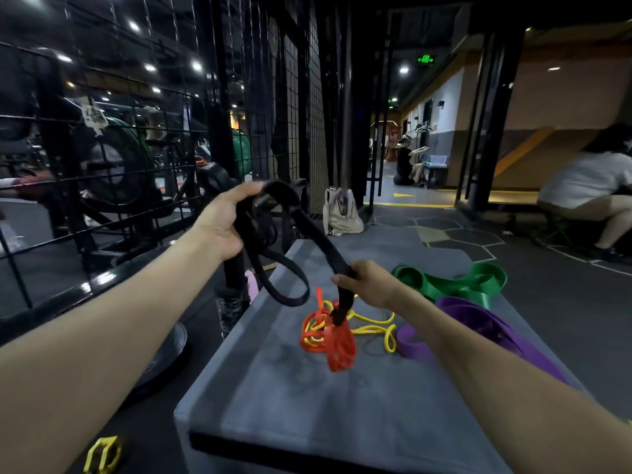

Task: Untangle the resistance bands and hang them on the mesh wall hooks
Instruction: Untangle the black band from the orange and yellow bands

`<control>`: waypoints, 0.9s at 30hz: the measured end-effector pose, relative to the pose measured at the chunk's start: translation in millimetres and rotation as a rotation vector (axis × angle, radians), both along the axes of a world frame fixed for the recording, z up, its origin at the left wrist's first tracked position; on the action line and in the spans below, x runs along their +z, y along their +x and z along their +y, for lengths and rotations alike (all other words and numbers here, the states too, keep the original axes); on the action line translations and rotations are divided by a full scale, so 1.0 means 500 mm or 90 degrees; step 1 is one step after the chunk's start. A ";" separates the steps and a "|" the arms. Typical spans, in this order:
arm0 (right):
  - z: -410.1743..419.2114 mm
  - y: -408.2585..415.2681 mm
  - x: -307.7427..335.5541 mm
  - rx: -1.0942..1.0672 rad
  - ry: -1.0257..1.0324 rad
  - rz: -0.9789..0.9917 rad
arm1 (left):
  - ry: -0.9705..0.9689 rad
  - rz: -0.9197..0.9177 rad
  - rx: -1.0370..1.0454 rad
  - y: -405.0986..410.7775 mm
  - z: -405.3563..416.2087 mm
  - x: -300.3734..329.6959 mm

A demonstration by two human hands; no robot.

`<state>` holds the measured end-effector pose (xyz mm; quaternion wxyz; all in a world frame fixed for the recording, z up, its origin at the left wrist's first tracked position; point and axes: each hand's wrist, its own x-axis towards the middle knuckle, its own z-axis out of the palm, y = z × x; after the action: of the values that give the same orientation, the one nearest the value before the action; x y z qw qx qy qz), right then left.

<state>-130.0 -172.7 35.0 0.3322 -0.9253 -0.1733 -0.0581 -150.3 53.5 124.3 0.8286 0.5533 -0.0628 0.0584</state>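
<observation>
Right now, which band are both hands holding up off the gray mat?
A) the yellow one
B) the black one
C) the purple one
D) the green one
B: the left hand and the right hand both grip the black band, while the green, purple and yellow bands lie on the gray mat.

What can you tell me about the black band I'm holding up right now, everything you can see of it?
The black band is a wide, flat, matte strap, rubbery by its look, lifted above the grey mat. The left hand holds its upper folds, fingers curled over the top bend. The right hand grips a lower stretch. One loop hangs free between the hands; a short end drops below the right hand into the red band and yellow band, apparently still caught there.
</observation>
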 end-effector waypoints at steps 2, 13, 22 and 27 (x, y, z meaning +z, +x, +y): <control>-0.004 -0.001 0.000 -0.011 0.072 -0.004 | 0.041 0.042 0.004 0.006 0.005 -0.032; -0.015 -0.009 0.043 -0.054 0.336 0.041 | 0.145 0.125 -0.030 0.011 -0.008 -0.132; -0.026 -0.020 0.025 -0.030 0.432 0.138 | 0.227 0.102 -0.032 0.012 -0.014 -0.156; -0.005 -0.031 0.012 -0.046 0.395 0.177 | 0.150 0.106 0.006 0.006 -0.026 -0.171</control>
<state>-145.5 -175.2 41.0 0.6162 -0.7846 -0.0673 0.0068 -147.4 40.3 39.1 0.7599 0.6500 0.0024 0.0080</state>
